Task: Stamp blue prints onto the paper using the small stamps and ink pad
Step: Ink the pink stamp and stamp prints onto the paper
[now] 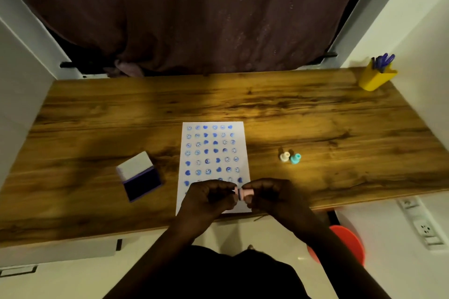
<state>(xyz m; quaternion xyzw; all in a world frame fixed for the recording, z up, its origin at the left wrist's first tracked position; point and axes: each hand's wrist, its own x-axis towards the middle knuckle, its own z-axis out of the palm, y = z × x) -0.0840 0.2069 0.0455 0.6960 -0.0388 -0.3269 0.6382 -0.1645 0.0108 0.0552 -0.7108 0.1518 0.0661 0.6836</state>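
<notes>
Holding a little pink stamp [246,193] sideways between both hands, just above the near end of the paper [213,143]. The right hand [268,195] is pinching the handle, and the left hand [209,198] is curling its fingers at the stamp's face end, probably checking or capping it. The ink pad [141,176] is sitting open on the left for easy dabbing, and the white stamp [284,156] and teal stamp [295,158] are waiting on the right. No readable writing anywhere.
</notes>
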